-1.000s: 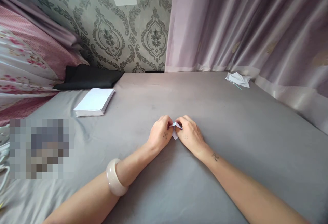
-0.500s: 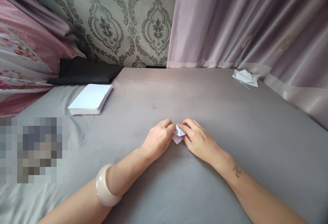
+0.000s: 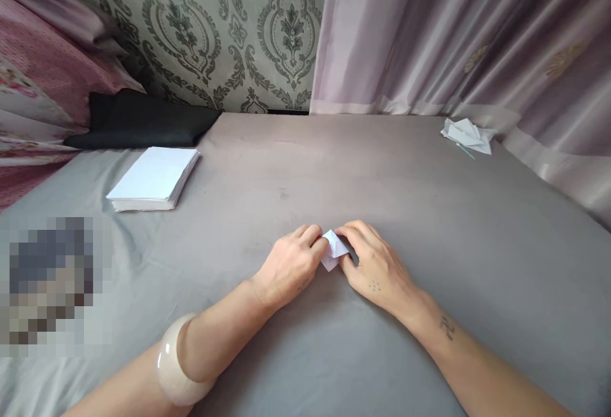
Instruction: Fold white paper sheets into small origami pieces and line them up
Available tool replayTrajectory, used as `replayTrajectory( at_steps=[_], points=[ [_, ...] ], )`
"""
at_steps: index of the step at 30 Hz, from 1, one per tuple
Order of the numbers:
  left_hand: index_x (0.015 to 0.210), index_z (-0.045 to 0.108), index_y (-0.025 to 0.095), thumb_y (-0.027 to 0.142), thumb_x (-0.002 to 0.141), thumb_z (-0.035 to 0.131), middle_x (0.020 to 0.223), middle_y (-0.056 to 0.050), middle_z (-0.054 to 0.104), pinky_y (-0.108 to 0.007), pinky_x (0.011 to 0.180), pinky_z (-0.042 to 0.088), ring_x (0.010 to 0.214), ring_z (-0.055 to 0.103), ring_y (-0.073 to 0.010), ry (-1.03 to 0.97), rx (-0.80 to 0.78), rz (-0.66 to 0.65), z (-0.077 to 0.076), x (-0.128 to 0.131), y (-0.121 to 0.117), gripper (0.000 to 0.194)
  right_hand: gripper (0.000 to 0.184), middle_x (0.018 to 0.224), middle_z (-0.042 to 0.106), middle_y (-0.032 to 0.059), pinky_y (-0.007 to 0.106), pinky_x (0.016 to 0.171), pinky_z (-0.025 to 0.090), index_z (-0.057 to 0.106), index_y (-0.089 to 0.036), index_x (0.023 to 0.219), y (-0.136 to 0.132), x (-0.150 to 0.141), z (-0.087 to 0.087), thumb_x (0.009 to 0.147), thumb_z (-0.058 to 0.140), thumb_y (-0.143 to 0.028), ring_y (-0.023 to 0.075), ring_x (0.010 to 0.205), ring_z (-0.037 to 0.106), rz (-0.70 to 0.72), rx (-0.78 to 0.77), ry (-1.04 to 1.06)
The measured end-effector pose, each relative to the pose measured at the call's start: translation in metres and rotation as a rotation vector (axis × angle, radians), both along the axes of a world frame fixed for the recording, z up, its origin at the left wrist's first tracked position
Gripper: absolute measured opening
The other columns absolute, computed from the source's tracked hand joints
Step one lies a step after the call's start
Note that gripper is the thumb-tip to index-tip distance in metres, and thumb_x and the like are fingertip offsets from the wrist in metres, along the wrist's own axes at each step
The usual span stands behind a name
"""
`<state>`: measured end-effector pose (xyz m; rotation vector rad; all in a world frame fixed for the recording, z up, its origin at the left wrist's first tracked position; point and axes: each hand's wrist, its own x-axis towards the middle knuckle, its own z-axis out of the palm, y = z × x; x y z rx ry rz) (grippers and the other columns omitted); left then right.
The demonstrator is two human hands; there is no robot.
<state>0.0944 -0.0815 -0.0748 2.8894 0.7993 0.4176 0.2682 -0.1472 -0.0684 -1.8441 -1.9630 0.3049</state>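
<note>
A small folded piece of white paper [image 3: 334, 249] lies on the grey sheet [image 3: 429, 226] in front of me. My left hand [image 3: 290, 265] pinches its left side with curled fingers. My right hand [image 3: 375, 264] presses and pinches its right side, fingers bent over the top edge. Both hands rest on the sheet, nearly touching each other over the paper. A pale bangle [image 3: 174, 366] sits on my left forearm.
A stack of white paper sheets [image 3: 153, 178] lies at the left. A black cloth [image 3: 138, 125] sits behind it by the patterned wall. Several folded white paper pieces [image 3: 466, 135] lie at the far right near the pink curtain [image 3: 453, 35]. A blurred patch covers the lower left.
The view has tilted and shifted, so the stack and far papers sit further out. My hands stay on the paper; its white flap shows more between my fingers now.
</note>
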Motion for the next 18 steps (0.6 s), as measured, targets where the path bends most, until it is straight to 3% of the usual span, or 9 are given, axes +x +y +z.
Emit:
replayTrajectory(
  at_steps=[4, 7, 18],
  points=[
    [0.094, 0.058, 0.017, 0.010, 0.091, 0.036, 0.093, -0.005, 0.059, -0.025, 0.061, 0.047, 0.075, 0.055, -0.0145, -0.030, -0.041, 0.075, 0.0002, 0.0019, -0.0004, 0.023, 0.023, 0.100, 0.061, 0.0046, 0.029, 0.070, 0.046, 0.058, -0.022, 0.103, 0.0010, -0.0015, -0.0037, 0.087, 0.046, -0.012, 0.0189, 0.091, 0.058, -0.006, 0.036, 0.001],
    [0.099, 0.059, 0.019, 0.012, 0.091, 0.039, 0.093, -0.004, 0.058, -0.023, 0.061, 0.047, 0.080, 0.057, -0.0144, -0.029, -0.125, 0.128, 0.0026, 0.0038, 0.0007, 0.022, 0.028, 0.097, 0.061, 0.0047, 0.028, 0.068, 0.045, 0.059, -0.022, 0.106, 0.0010, -0.0021, -0.0051, 0.086, 0.043, -0.009, 0.0180, 0.087, 0.059, 0.007, 0.048, -0.030],
    [0.098, 0.060, 0.017, 0.015, 0.094, 0.037, 0.095, -0.005, 0.058, -0.023, 0.060, 0.046, 0.079, 0.057, -0.0145, 0.012, -0.184, 0.093, 0.0018, 0.0032, 0.0025, 0.024, 0.042, 0.098, 0.057, 0.0051, 0.029, 0.068, 0.045, 0.058, -0.021, 0.121, 0.0052, 0.0007, 0.0013, 0.085, 0.041, -0.008, 0.0173, 0.086, 0.058, 0.079, -0.046, -0.113]
  ],
)
